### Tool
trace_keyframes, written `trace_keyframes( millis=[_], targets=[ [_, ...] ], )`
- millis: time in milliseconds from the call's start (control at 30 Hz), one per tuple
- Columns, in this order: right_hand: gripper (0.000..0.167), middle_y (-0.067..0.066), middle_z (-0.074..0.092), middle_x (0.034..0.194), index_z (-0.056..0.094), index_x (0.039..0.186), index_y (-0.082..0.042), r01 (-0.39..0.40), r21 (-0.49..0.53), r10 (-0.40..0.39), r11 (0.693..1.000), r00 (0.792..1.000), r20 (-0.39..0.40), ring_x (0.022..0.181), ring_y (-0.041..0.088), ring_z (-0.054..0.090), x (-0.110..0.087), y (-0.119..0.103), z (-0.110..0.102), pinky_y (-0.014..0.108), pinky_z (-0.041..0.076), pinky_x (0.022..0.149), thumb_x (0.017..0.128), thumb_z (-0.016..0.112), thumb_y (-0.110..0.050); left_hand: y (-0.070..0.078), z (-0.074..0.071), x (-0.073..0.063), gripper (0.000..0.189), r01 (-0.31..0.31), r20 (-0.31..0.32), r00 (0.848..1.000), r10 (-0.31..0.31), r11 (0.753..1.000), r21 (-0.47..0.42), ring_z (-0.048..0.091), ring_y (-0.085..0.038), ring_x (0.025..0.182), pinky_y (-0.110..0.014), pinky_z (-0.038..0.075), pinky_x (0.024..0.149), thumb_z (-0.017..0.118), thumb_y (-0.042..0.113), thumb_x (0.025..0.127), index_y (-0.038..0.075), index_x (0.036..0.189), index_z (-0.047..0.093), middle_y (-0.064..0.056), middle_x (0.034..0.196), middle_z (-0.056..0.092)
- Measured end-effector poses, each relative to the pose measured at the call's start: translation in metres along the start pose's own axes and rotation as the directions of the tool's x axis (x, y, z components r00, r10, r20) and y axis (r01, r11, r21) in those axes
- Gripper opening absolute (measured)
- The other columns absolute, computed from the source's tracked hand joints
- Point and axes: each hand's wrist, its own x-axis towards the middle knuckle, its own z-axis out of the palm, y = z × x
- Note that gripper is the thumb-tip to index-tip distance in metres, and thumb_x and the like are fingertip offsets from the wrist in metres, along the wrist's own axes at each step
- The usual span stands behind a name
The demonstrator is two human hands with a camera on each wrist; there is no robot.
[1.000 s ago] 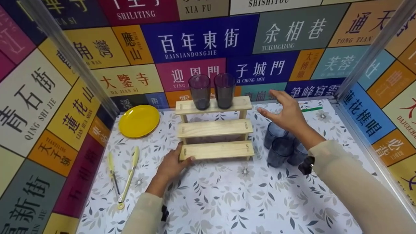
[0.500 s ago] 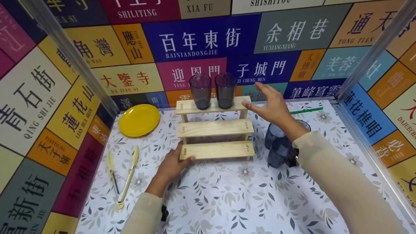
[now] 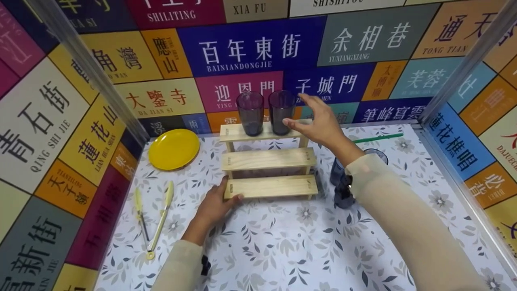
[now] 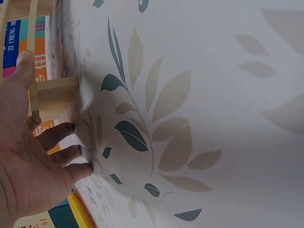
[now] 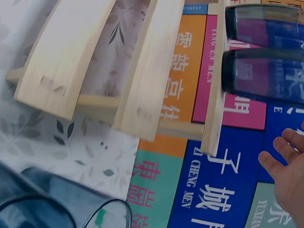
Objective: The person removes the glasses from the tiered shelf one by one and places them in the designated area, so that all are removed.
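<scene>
A three-step wooden stand (image 3: 270, 186) sits mid-table. My left hand (image 3: 212, 207) grips the left end of its lowest step; in the left wrist view, the thumb (image 4: 24, 69) lies on the plank while the other fingers spread below. Two dark tinted glasses stand upright on the top step, the left glass (image 3: 250, 115) and the right glass (image 3: 278, 111). Beside the right glass is my right hand (image 3: 323, 124), fingers spread, its thumb overlapping the glass in the head view. The right wrist view shows a gap between that hand (image 5: 288, 176) and the glass (image 5: 261, 73).
More blue-grey glasses (image 3: 336, 171) stand right of the stand, partly hidden by my right sleeve. Behind them lies a green stick (image 3: 381, 137). A yellow plate (image 3: 173, 149) and open tongs (image 3: 159, 226) lie at left. Sign-covered walls (image 3: 250, 46) enclose the table.
My right hand has moved left from above the blue-grey glasses to the right glass on the top step. The left hand keeps its grip on the stand.
</scene>
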Motion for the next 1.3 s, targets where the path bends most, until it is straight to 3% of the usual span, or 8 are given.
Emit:
trace_keyframes(
  millis=[333,500,700,867,1067,1300],
  targets=[
    [0.109,0.013,0.035,0.18,0.036,0.174,-0.02,-0.06,0.028,0.06,0.998,0.998,-0.022,0.167,0.04,0.032,0.01,-0.018,0.015,0.066,0.03,0.133,0.09,0.08,-0.074,-0.004,0.001,0.002,0.101,0.012,0.005,1.0,-0.012,1.0,-0.005,0.049,-0.051,0.154,-0.066,0.041,0.125,0.067,0.071,0.101,0.023,0.179,0.023,-0.029,0.166,0.052],
    [0.109,0.013,0.038,0.179,0.037,0.173,-0.016,-0.062,0.051,0.064,0.997,0.997,-0.037,0.166,0.036,0.035,0.013,-0.022,0.021,0.061,0.03,0.134,0.091,0.081,-0.071,-0.004,0.002,0.001,0.102,0.028,0.013,1.0,-0.028,0.999,-0.019,0.041,-0.052,0.16,-0.068,0.037,0.127,0.066,0.072,0.101,0.025,0.179,0.022,-0.027,0.171,0.047],
    [0.108,0.012,0.042,0.176,0.035,0.173,-0.016,-0.059,0.081,0.064,0.995,0.996,-0.058,0.165,0.034,0.038,0.018,-0.023,0.026,0.057,0.034,0.133,0.092,0.081,-0.071,-0.003,0.001,0.002,0.1,0.01,0.01,1.0,-0.01,1.0,-0.005,0.05,-0.049,0.154,-0.067,0.043,0.123,0.067,0.072,0.101,0.025,0.178,0.024,-0.026,0.166,0.053],
    [0.107,0.014,0.046,0.172,0.035,0.173,-0.017,-0.063,0.106,0.07,0.992,0.996,-0.062,0.158,0.035,0.046,0.022,-0.024,0.029,0.058,0.04,0.128,0.092,0.08,-0.071,-0.003,0.001,0.002,0.1,0.029,0.02,0.999,-0.029,1.0,0.004,0.043,-0.05,0.16,-0.067,0.039,0.126,0.066,0.072,0.101,0.025,0.178,0.024,-0.024,0.17,0.05],
    [0.105,0.016,0.054,0.163,0.037,0.172,-0.017,-0.055,0.133,0.066,0.99,0.995,-0.076,0.138,0.034,0.059,0.025,-0.025,0.031,0.056,0.049,0.117,0.092,0.081,-0.07,-0.003,0.001,0.002,0.1,0.03,0.023,0.999,-0.03,0.999,-0.012,0.037,-0.051,0.163,-0.068,0.036,0.128,0.067,0.071,0.102,0.025,0.179,0.024,-0.023,0.172,0.047],
    [0.102,0.017,0.054,0.162,0.039,0.17,-0.016,-0.057,0.163,0.071,0.985,0.994,-0.082,0.14,0.033,0.059,0.027,-0.026,0.034,0.053,0.049,0.118,0.092,0.084,-0.065,-0.003,0.001,0.003,0.1,0.04,0.025,0.999,-0.039,0.999,-0.013,0.036,-0.051,0.163,-0.068,0.034,0.129,0.066,0.071,0.102,0.023,0.179,0.024,-0.025,0.173,0.044]
  ],
)
